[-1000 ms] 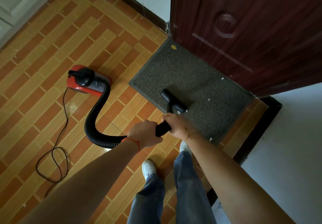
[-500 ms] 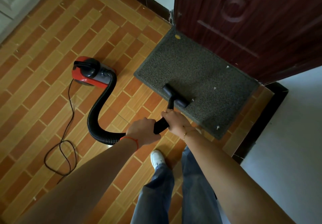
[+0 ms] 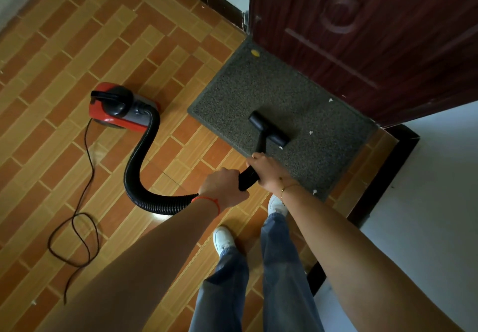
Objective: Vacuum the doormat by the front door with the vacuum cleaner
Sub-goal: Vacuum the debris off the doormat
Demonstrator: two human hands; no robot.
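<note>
Both hands grip the black wand of the vacuum cleaner — the left hand wraps round the ribbed hose end, the right hand curls round the tube just ahead of it. The black floor nozzle rests flat on the grey doormat, near its middle. The mat lies against the dark red front door, with white scraps and a yellow speck scattered on it. To the left, on the brick-pattern tile floor, sits the red canister — its corrugated hose curving to the hands, its power cord looping nearer.
</note>
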